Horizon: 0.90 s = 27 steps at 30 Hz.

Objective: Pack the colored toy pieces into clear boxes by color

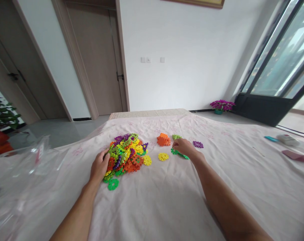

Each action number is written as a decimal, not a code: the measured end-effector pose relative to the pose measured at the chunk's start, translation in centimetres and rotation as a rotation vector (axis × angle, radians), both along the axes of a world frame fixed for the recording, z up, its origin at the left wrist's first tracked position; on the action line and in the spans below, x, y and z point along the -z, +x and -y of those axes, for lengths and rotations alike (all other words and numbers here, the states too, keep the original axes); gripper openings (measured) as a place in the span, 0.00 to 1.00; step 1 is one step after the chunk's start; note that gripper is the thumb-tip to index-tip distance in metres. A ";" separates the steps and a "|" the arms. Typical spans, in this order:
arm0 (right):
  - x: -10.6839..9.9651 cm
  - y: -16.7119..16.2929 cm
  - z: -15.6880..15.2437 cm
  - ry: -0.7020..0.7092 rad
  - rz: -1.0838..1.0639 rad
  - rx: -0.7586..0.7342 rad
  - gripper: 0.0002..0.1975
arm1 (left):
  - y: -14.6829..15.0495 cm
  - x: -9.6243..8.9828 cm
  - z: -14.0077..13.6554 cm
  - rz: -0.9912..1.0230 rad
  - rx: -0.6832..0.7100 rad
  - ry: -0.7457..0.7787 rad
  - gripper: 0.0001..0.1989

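Observation:
A heap of colourful notched plastic discs (pixel 127 154) lies on the cloth, mixing orange, yellow, green and purple pieces. My left hand (pixel 99 164) rests against the heap's left side, thumb apart from the fingers. My right hand (pixel 184 147) is closed, fingertips pointing down, over a few green discs (pixel 174 151); whatever it pinches is hidden. Around it are a light green piece (pixel 176 137), a stack of orange pieces (pixel 163 139), yellow discs (pixel 163 156) and a purple piece (pixel 198 144). One green disc (pixel 113 184) lies in front of the heap.
A pale floral cloth (pixel 152 204) covers the table. Clear plastic bags (pixel 23 180) are at the left. On the far right lie a blue item (pixel 271 139), a whitish object (pixel 288 140) and a pink folded piece (pixel 295 156). A white wall stands behind.

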State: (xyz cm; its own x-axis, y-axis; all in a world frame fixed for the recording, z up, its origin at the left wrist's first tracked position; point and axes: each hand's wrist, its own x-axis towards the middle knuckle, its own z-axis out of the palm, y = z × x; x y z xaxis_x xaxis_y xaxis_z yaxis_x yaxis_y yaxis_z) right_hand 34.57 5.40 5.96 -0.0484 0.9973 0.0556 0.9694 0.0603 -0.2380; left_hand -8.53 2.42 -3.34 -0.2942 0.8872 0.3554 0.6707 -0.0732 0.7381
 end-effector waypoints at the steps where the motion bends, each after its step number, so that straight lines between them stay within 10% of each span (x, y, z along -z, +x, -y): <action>1: 0.2 0.4 -0.1 -0.006 0.028 0.039 0.09 | 0.0 0.0 0.0 0.000 0.003 0.000 0.23; 11: 0.9 0.6 -0.2 0.005 0.147 0.166 0.10 | 0.2 -0.1 0.2 0.019 0.011 0.014 0.22; 27: 3.2 -10.1 3.0 0.157 -0.045 -0.427 0.22 | 0.0 0.2 0.0 0.006 0.010 0.021 0.22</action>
State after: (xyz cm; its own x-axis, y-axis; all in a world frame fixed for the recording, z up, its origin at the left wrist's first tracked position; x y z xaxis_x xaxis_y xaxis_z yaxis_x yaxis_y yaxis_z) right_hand 24.42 2.37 2.81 -0.4478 0.8676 0.2163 0.8386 0.4914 -0.2350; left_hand -8.56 2.43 -3.53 -0.2870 0.8827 0.3721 0.6656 -0.0955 0.7401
